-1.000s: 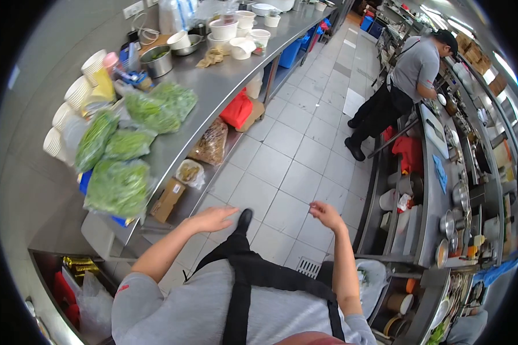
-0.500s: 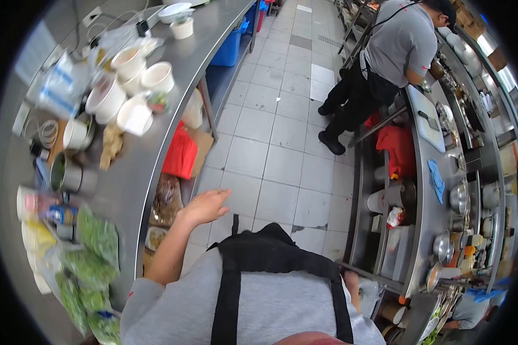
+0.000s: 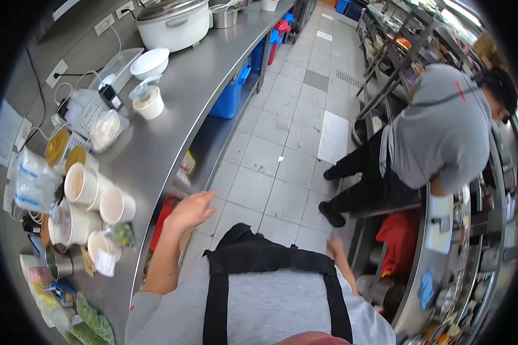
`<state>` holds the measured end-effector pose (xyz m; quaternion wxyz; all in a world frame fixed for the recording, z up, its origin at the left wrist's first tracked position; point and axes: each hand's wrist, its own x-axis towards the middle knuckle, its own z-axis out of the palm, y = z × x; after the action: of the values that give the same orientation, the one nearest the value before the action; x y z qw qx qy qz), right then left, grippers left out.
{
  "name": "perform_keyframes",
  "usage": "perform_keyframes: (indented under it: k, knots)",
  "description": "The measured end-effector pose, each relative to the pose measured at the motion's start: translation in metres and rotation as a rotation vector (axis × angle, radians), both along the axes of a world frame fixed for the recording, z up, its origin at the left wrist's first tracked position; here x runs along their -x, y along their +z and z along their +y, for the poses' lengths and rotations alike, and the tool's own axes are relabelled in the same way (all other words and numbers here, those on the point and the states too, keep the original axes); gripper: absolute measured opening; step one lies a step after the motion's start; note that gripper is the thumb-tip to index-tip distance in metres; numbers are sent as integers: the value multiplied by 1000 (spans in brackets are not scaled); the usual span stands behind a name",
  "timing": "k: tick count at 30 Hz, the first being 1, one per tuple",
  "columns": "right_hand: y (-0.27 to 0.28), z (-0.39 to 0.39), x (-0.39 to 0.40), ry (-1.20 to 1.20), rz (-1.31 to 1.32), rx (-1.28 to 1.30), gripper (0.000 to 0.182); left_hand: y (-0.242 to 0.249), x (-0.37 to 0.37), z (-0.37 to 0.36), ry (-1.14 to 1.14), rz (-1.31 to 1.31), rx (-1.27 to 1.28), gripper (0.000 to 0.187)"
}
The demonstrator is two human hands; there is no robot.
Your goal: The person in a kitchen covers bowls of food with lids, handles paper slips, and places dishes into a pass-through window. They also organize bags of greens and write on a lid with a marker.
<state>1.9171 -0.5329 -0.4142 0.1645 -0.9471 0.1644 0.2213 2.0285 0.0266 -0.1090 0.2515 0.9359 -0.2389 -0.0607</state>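
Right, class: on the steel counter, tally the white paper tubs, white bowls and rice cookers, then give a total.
tubs: 5
bowl: 1
rice cooker: 1
Total: 7

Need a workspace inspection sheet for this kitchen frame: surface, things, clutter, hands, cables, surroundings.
Surface: steel counter along the left wall, crowded at the near end.
Things: paper cups nearest the left hand; neither hand touches anything.
Clutter: white bowl, rice cooker, bagged greens.
Hands: left hand open, in the air beside the counter edge; right hand low, blurred.
Cables: cable from a wall socket.
Surroundings: co-worker at the right counter; tiled floor.
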Motion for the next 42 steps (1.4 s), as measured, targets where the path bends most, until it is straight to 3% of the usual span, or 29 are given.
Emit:
perform_keyframes:
  k: [1,2,3,6,9,10,13,14,17,18,24,27,33,36,37,39,41,42]
  knots:
    - [7,7,-102,-48,-292,-172,25,4,-22,3,98,-14,10,38]
    - [58,33,-190,105,-451,-92,28,9,-44,6,194,-30,16,33]
    - [64,38,-281,263,-677,-122,24,11,-67,9,288,-45,20,29]
    - [158,93,-478,213,-571,-332,28,6,-140,18,706,-125,142,14]
    - [241,137,-594,263,-416,-364,23,-14,-226,34,894,-330,152,12]
    - [250,138,-624,242,-318,-481,22,-14,-258,31,904,-400,270,11]
    - [273,134,-707,169,-92,-722,19,-1,-336,21,931,-256,202,10]
    - [281,128,-735,138,-76,-735,18,-9,-361,25,785,-312,105,7]
    - [304,114,-827,13,-154,-843,16,-14,-414,26,594,171,65,13]
    - [311,114,-857,-25,-190,-925,16,-17,-428,25,624,198,31,16]
    - [302,133,-1079,-71,-194,-1191,18,-32,-478,22,848,431,-78,36]
    - [296,170,-1192,-92,-206,-1245,21,-16,-499,7,1053,493,-43,45]
    - [299,252,-1388,-274,-287,-1357,34,-42,-503,-7,1327,551,-232,52]
    - [271,245,-1470,-60,-235,-1526,59,-68,-491,1,1262,663,-424,60]
    - [260,241,-1487,196,-310,-1562,62,-74,-489,-1,1246,606,-486,62]
    - [247,242,-1531,129,-104,-1502,61,-48,-515,-11,1361,756,-396,53]
    - [244,267,-1536,156,-98,-1443,60,-39,-525,-22,1460,665,-353,21]
    - [244,279,-1534,172,-107,-1411,59,-41,-529,-26,1508,656,-330,17]
